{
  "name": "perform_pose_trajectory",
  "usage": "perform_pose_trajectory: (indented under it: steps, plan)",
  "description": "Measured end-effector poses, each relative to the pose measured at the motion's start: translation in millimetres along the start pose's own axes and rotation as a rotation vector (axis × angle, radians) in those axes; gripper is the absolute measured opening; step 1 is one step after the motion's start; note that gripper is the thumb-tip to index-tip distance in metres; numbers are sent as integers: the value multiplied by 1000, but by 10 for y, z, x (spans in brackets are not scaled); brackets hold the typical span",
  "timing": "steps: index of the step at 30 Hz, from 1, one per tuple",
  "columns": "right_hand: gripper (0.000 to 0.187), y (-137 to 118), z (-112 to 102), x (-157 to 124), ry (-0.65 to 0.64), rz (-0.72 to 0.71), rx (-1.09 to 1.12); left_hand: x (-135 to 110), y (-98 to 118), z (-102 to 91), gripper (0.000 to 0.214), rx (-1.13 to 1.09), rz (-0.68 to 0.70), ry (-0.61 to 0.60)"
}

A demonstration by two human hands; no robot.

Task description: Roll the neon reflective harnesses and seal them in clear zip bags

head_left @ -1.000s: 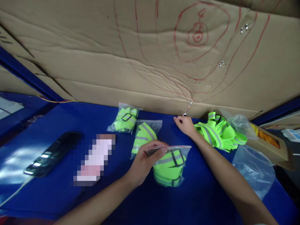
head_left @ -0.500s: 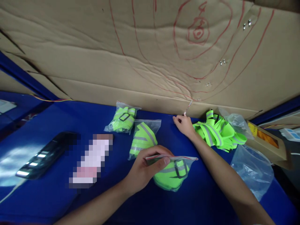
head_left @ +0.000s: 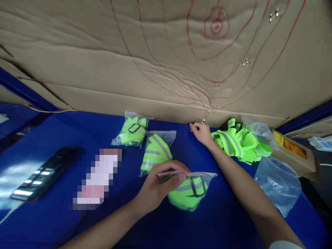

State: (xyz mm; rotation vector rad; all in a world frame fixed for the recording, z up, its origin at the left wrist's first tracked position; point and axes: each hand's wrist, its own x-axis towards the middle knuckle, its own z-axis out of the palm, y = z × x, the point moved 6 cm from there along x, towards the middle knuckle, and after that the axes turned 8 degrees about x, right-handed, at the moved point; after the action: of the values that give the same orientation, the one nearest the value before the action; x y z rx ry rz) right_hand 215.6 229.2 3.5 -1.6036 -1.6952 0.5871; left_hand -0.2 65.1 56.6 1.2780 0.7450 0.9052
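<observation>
My left hand (head_left: 162, 185) is closed on the top edge of a clear zip bag (head_left: 190, 193), thumb in front. Inside the bag is a folded fluorescent yellow-green reflective strap with grey stripes and a black buckle. At the back of the table, near the cardboard, my right hand (head_left: 201, 133) rests with curled fingers. Just above its knuckles rises a slim pale piece (head_left: 206, 115) with red and dark marks; I cannot tell whether the fingers grip it. Loose reflective straps (head_left: 240, 141) lie in a heap right of that hand.
Two filled zip bags, one at the back (head_left: 133, 131) and one nearer (head_left: 157, 152), lie left of centre. A black device (head_left: 44, 176) and a blurred-out flat object (head_left: 97, 180) are further left. At right are an empty clear bag (head_left: 278, 185) and a cardboard box (head_left: 295, 148). A cardboard panel (head_left: 103, 69) stands behind.
The whole view has shifted slightly, so most things appear a little further left. Both hands keep their poses, and the left hand still holds the zip bag.
</observation>
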Motion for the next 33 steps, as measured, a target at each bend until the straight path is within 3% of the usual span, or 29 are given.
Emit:
perform_pose_trajectory:
  steps: [10, 15, 18, 20, 23, 28, 33]
  plan:
    - [44, -20, -5, -78, 28, 28, 162, -5, -12, -15, 15, 31, 30, -20]
    - [49, -313, -123, -618, -22, 2, 334, 3, 1, -127, 19, 139, 22, 106]
    - [63, -657, -285, -1051, -156, -104, 561, -9, -42, -205, 20, 224, 6, 224]
    - [53, -947, -367, -1278, -329, -294, 583, -14, -70, -225, 20, 266, 0, 252]
    - [26, -1190, -476, -1375, -339, -478, 428, -5, -60, -236, 18, 287, 22, 251]
    - [17, -1251, -469, -1247, -267, -472, 338, 54, -6, -261, 17, 313, 68, 261]
    - [11, -1220, -517, -1221, -176, -453, 369, 92, -124, -277, 25, 226, 58, 246]
